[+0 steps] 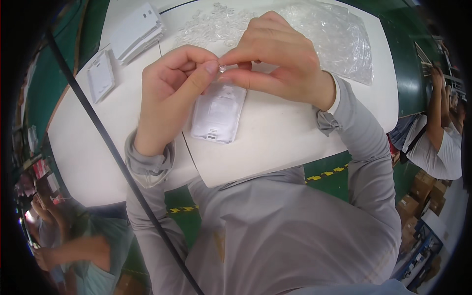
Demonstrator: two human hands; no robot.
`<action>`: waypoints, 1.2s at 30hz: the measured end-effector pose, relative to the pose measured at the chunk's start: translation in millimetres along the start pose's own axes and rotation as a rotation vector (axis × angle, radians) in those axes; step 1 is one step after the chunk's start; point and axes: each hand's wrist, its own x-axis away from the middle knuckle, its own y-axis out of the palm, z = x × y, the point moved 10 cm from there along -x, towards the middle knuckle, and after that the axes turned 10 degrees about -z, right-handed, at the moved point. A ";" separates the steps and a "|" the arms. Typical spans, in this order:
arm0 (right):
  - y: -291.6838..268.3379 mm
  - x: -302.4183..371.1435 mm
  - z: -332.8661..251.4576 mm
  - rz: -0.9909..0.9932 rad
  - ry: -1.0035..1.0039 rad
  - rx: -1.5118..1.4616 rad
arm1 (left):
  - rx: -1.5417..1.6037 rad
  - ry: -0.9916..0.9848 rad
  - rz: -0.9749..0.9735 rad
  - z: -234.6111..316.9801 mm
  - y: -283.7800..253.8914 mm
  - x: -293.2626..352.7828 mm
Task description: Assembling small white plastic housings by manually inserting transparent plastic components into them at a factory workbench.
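A small clear plastic piece (221, 69) sits between the fingertips of both my hands. My left hand (174, 88) pinches it from the left with thumb and forefinger. From the right, my right hand (280, 61) closes thumb and forefinger on it. Just below my fingers a white plastic housing (219, 115) lies on the white table, its upper end partly covered by them. Beyond my hands, many loose clear plastic pieces (211, 24) are spread out.
A large clear plastic bag (339, 42) covers the far right of the table (285, 132). White housings (137, 32) are stacked at the far left, with a single white housing (101, 76) beside them. A dark pole (105, 130) crosses the left. Other people work on both sides.
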 end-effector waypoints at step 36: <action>-23.2 7.0 26.1 0.077 0.195 0.018 | -1.239 0.315 -0.244 21.7 51.0 10.9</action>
